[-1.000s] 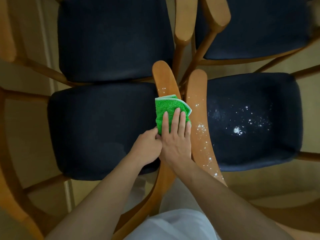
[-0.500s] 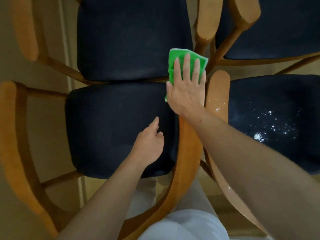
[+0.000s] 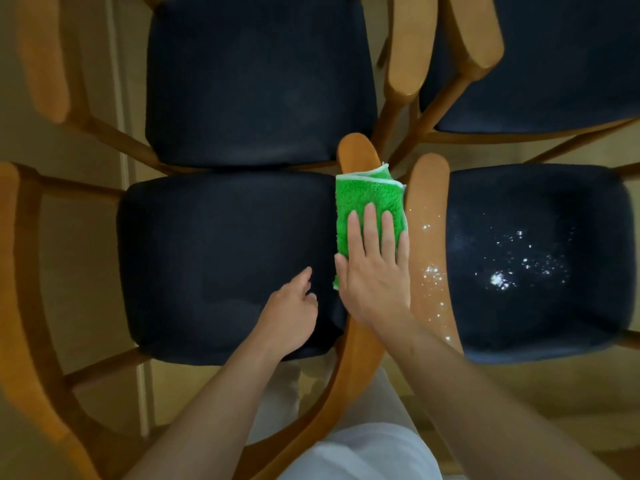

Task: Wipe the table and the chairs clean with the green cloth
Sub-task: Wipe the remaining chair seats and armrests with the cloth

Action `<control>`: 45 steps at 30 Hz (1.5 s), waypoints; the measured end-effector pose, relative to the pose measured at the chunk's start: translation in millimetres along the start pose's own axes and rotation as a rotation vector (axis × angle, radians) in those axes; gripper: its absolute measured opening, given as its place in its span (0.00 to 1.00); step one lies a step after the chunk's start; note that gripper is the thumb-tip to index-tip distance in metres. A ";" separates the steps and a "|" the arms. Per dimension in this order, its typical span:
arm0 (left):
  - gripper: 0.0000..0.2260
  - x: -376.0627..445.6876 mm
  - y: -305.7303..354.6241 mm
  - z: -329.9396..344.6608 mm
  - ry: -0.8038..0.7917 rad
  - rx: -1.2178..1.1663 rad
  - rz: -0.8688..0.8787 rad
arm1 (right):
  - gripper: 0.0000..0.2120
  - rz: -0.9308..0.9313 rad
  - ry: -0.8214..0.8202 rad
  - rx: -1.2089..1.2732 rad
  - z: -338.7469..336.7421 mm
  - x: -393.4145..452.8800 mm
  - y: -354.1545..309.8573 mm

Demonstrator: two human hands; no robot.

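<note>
While the right hand [image 3: 375, 271] presses the folded green cloth [image 3: 367, 206] flat onto the wooden armrest [image 3: 356, 150] of the near left chair, fingers straight and spread rather than curled round it, the main risk I see lies just to the right: the neighbouring armrest [image 3: 427, 209] carries a scatter of white crumbs [image 3: 431, 271], and a sideways sweep of cloth or wrist could knock them onto the floor or onto the dark seat cushion [image 3: 228, 265] on the left, which looks free of specks. More white powder [image 3: 498, 278] sits on the near right seat cushion [image 3: 540, 258], and because that fabric looks napped and slightly fuzzy, rubbing hard would likely work the grains into the weave instead of lifting them. With only flat pressure holding it, the cloth could also slide off the narrow, rounded armrest. It is a thick terry pile with a pale stitched edge, folded into a rectangle. Both armrests are smooth, glossy, honey-coloured wood, curved like paddles with rounded tips. Near the cloth, the left hand [image 3: 291, 317] rests on the left cushion, loosely curled and grasping nothing.
</note>
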State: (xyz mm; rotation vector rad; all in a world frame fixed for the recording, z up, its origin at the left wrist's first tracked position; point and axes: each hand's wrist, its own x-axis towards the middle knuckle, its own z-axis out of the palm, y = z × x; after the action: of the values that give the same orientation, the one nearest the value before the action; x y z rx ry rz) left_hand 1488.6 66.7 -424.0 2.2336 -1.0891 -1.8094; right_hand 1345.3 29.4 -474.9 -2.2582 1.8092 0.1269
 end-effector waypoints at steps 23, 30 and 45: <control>0.20 -24.6 -24.5 -3.6 -0.002 0.046 -0.017 | 0.29 -0.088 -0.053 0.081 -7.1 -30.0 -15.9; 0.20 -19.7 -8.8 24.1 -0.027 0.071 0.025 | 0.16 0.372 -0.221 1.185 -68.9 -89.3 -1.4; 0.31 -24.1 39.8 67.2 0.122 0.194 0.115 | 0.21 0.399 0.053 0.997 -96.3 -167.9 84.3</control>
State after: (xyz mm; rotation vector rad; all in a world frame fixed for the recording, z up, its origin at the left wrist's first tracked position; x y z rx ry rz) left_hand 1409.3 75.0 -406.1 2.2954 -1.3901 -1.5617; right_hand 1217.2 148.3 -356.5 -1.2117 1.7406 -0.6267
